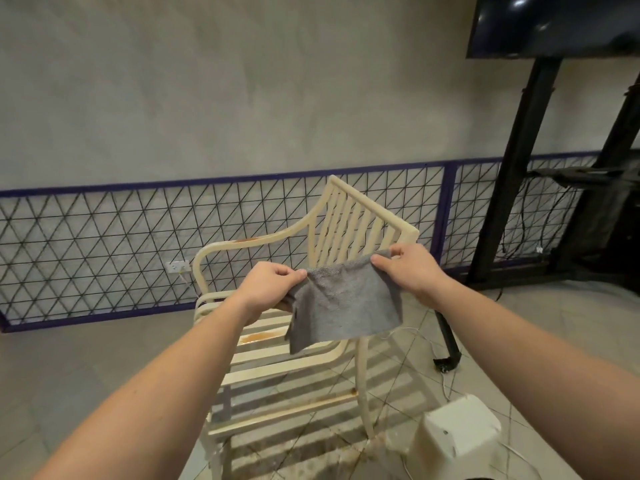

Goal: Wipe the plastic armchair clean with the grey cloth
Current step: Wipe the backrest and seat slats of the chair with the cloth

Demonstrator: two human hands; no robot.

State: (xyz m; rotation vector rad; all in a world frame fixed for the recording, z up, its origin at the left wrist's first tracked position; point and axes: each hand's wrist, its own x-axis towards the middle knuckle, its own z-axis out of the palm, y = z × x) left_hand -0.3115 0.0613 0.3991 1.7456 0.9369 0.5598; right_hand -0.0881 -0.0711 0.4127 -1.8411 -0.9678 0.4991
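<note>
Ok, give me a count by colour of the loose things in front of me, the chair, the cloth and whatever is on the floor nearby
Cream: 1, the plastic armchair
Grey: 1, the cloth pinched at its top corners by the left hand and right hand
White: 1, the small stool on the floor
Total: 3
</note>
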